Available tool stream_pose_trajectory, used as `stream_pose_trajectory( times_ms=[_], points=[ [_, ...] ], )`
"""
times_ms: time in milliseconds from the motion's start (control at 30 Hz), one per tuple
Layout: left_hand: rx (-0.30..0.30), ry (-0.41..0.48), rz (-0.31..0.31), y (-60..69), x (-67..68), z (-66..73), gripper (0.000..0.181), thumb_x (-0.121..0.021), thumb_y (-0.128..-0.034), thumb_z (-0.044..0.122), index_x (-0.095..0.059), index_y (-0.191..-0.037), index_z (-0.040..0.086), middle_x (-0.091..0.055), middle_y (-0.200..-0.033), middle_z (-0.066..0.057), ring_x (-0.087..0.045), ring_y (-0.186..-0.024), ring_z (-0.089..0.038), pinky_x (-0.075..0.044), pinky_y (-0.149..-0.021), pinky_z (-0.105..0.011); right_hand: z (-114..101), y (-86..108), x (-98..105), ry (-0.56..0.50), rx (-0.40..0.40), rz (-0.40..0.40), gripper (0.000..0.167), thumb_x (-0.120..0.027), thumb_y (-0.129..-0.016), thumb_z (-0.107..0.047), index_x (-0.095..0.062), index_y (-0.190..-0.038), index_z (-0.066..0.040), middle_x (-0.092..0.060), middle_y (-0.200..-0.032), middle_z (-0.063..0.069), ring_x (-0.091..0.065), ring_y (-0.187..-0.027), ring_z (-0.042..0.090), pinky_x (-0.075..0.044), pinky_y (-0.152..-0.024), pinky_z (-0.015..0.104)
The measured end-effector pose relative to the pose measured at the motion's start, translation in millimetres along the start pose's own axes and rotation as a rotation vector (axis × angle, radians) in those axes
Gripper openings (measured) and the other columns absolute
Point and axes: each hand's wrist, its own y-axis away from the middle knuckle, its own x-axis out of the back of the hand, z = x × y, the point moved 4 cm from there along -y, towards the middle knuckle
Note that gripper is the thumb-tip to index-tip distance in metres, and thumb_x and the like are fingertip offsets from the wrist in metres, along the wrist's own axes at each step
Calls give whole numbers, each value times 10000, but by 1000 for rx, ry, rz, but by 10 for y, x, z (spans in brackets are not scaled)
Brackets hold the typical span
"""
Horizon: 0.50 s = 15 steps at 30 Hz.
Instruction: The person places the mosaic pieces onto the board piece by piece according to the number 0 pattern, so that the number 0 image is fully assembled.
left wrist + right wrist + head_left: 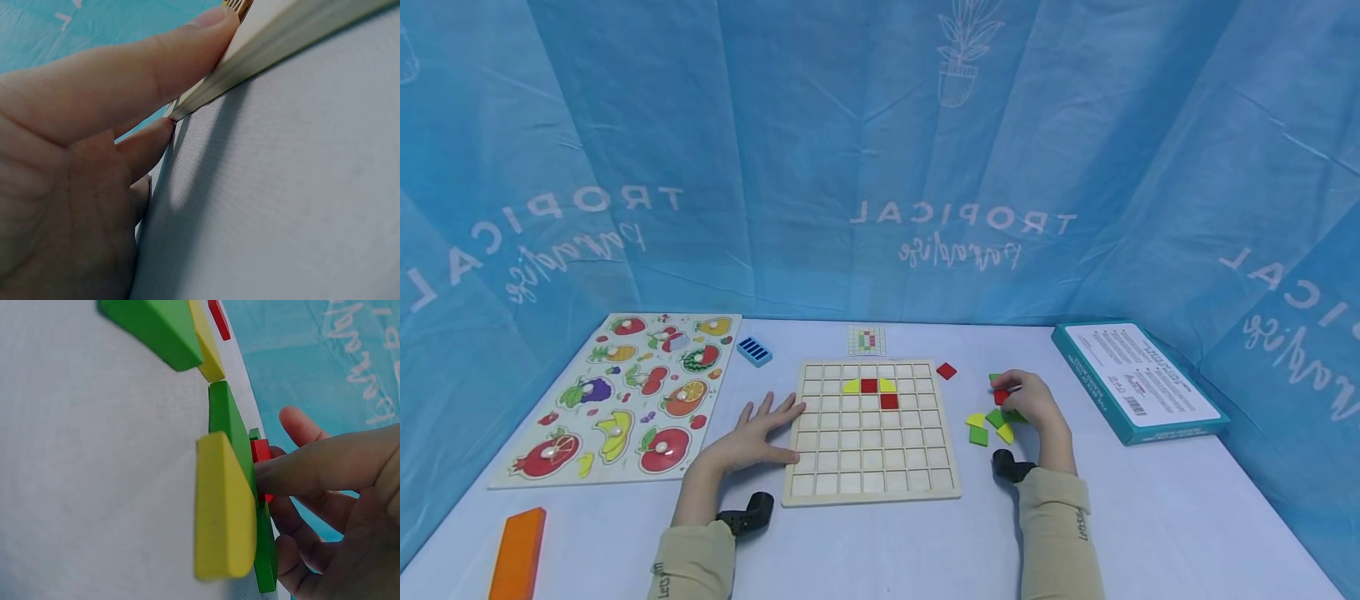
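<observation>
A wooden grid board (872, 483) lies mid-table. On it are two red square tiles (889, 402) and two yellow quarter-round tiles (852, 387). My left hand (745, 443) rests at the board's left edge with fingers spread; in the left wrist view the thumb (181, 53) lies on the rim. To the right of the board, my right hand (1033, 402) pinches a red tile (260, 450) between thumb and fingers, low over a loose group. Green tiles (978, 436) and yellow tiles (225, 506) lie about it, some partly hidden by the hand.
A small pattern card (867, 341) lies behind the board, a lone red tile (947, 371) to its right. A fruit puzzle (625, 400), a blue striped piece (754, 351) and an orange block (517, 554) are left. A teal box (1138, 379) sits right.
</observation>
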Motion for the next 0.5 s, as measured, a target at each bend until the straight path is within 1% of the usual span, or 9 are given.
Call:
stream_pose_trajectory(
  times_ms=[367, 500],
  points=[
    [-10, -8, 1, -3, -8, -9, 871, -735, -729, 345, -313, -1433, 55, -139, -1520, -196, 105, -1384, -409, 138, -1089, -555, -48, 17, 7, -9, 38, 7, 327, -603, -810, 14, -589, -1129, -57, -545, -1139, 160, -483, -975, 299, -488, -812, 367],
    [-10, -8, 1, -4, -7, -12, 869, -735, -729, 342, -313, -1433, 57, -140, -1521, -194, 105, -1384, -408, 138, -1089, -556, -79, 20, 13, -19, 54, 19, 324, -613, -820, -20, -578, -1140, -63, -542, -1160, 157, -482, -999, 302, -485, -828, 370]
  ],
)
